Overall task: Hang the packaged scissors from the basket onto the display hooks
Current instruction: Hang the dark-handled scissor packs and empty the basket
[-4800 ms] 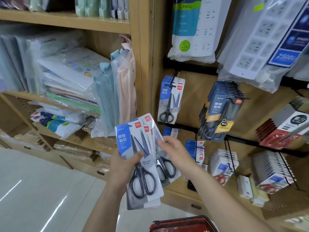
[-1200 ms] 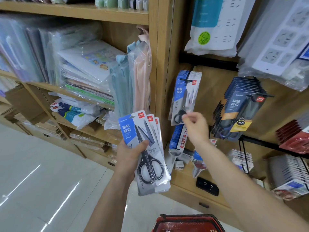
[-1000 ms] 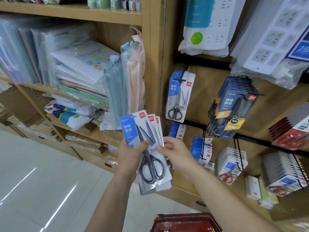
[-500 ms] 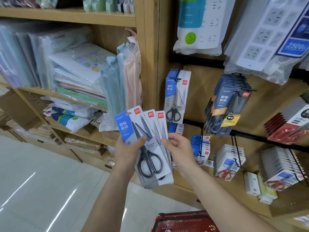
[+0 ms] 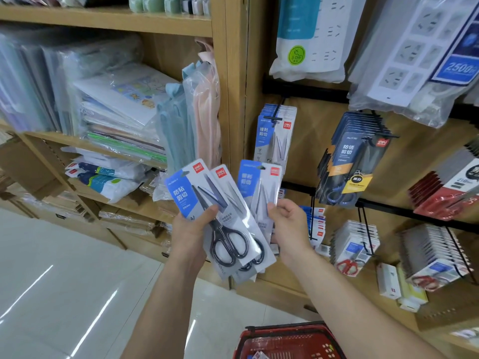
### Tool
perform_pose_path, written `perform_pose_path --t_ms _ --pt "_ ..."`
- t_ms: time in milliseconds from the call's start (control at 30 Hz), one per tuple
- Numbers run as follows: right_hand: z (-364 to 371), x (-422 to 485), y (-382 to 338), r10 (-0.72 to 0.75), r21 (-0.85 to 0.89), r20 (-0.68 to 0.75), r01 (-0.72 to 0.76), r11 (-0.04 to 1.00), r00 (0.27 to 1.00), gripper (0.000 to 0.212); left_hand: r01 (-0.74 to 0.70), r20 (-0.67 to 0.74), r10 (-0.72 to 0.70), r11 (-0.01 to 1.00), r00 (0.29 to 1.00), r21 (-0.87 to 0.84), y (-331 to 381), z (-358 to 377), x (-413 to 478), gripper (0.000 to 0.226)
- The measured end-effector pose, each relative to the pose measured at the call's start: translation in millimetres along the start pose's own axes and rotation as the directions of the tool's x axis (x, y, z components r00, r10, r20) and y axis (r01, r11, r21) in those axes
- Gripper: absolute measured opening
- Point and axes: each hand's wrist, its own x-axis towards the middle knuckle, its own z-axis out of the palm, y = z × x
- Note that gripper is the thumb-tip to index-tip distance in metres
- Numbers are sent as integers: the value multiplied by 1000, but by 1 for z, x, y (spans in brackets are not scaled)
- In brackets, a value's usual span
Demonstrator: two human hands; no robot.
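A wooden shelf (image 5: 103, 19) with wrapped paper goods fills the left side. A red basket (image 5: 285, 340) stands at the bottom edge. The left hand (image 5: 193, 231) grips a stack (image 5: 207, 203) of scissors packs, thumb across the front. The right hand (image 5: 287, 226) pinches one pack (image 5: 256, 185) just beside the stack, below the hook (image 5: 272, 117), where similar packs (image 5: 276, 136) hang.

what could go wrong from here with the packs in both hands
1. The left hand holds the fanned packs under one thumb; pulling one free could spill the rest.
2. The blue-topped pack in the right hand could land on the wrong hook: the dark packs hang right beside the matching ones.
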Motion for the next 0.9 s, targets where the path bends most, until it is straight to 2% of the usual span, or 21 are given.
perform_pose_path --t_ms 233,567,900 --pt "-13 11 -16 -61 12 -52 61 998 997 11 -14 -48 15 1000 999 25 2 -11 9 25" --pt "-13 66 -56 -269 -200 -86 248 948 959 6 5 -23 -3 996 1000 93 4 -14 4 25" --pt "-8 98 -64 -237 -221 -178 196 955 955 11 6 -9 -5 995 1000 95 0 -18 8 37"
